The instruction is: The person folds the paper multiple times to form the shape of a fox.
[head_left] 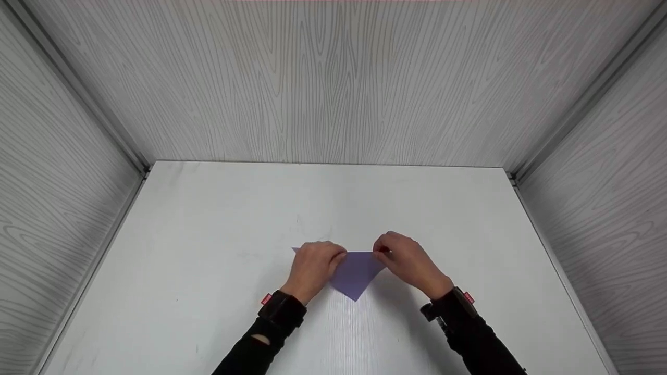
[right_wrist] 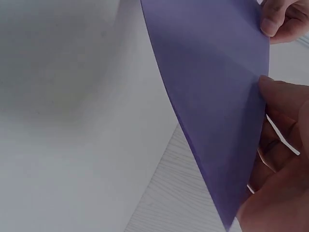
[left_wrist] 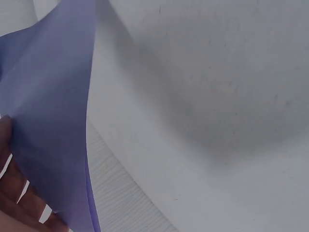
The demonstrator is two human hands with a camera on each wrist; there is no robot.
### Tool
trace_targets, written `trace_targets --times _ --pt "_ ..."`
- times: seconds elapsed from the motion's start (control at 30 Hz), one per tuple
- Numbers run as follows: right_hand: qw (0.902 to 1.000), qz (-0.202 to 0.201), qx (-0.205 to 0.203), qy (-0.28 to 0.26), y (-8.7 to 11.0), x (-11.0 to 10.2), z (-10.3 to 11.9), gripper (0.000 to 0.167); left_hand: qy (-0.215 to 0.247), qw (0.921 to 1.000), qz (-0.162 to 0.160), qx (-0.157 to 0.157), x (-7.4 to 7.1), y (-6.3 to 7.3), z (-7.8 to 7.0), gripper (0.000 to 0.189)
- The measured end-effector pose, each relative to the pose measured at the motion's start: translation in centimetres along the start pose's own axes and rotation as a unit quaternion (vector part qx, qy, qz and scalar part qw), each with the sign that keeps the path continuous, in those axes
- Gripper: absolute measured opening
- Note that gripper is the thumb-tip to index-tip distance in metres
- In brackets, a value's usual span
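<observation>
A sheet of purple paper (head_left: 356,276), folded to a triangle with its point toward the person, hangs between the two hands. Its long straight edge lies at the top in the head view. My left hand (head_left: 315,264) pinches that edge left of the middle, and a small corner of paper sticks out beyond it. Near the right end, my right hand (head_left: 406,259) grips the same edge between thumb and fingers. In the right wrist view the paper (right_wrist: 212,82) shows a flat face, with the thumb pressed on its edge. The left wrist view shows the paper (left_wrist: 53,96) slightly bowed.
A white tabletop (head_left: 208,219) lies under the hands, with shadows of the arms and paper on it. Grey wood-grain panels enclose it: a back wall (head_left: 328,83), a left wall (head_left: 52,156) and a right wall (head_left: 604,156). Both wrists carry black straps.
</observation>
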State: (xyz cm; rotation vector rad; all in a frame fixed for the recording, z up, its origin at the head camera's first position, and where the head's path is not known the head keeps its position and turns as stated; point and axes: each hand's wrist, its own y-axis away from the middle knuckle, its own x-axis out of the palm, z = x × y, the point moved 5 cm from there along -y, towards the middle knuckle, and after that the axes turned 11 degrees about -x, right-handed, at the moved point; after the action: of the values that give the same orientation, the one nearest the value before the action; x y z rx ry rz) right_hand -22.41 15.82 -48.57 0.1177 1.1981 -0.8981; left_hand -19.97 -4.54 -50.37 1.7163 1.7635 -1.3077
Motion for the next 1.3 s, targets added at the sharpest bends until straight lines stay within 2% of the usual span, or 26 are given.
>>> trace_targets --times 0.13,0.23,0.47,0.6,0.7,0.83,1.0,1.3 --pt "0.9985 0.0 -0.021 0.05 -0.4 0.0 0.9 0.01 -0.006 0.9999 -0.007 0.004 -0.1 0.0 -0.5 0.006" --pt "0.9972 0.0 -0.039 0.065 -0.9 0.2 1.6 0.01 -0.014 0.9998 -0.013 0.007 -0.1 0.0 -0.9 0.007" --pt "0.9962 -0.022 -0.071 0.045 -1.5 0.8 2.7 0.011 -0.014 0.9994 -0.023 0.023 -0.3 0.0 -1.5 0.009" --pt "0.9958 -0.029 -0.074 0.046 -1.5 0.9 2.9 0.011 -0.02 0.9981 -0.044 0.037 -0.6 0.2 -1.5 0.006" --pt "0.9955 -0.03 -0.072 0.053 -1.4 0.9 3.0 0.01 -0.031 0.9966 -0.059 0.049 -0.7 0.2 -1.5 0.006" --pt "0.9962 -0.031 -0.06 0.055 -1.1 0.7 2.5 0.007 -0.043 0.9959 -0.058 0.055 -0.8 0.3 -1.4 0.007" --pt "0.998 -0.037 -0.027 0.043 -0.2 0.2 1.2 0.007 -0.04 0.9967 -0.056 0.043 -1.2 0.3 -0.9 0.006" --pt "0.9995 -0.019 0.006 0.026 0.8 0.1 -0.3 0.007 -0.032 0.9976 -0.056 0.026 -1.2 0.7 0.3 0.006"
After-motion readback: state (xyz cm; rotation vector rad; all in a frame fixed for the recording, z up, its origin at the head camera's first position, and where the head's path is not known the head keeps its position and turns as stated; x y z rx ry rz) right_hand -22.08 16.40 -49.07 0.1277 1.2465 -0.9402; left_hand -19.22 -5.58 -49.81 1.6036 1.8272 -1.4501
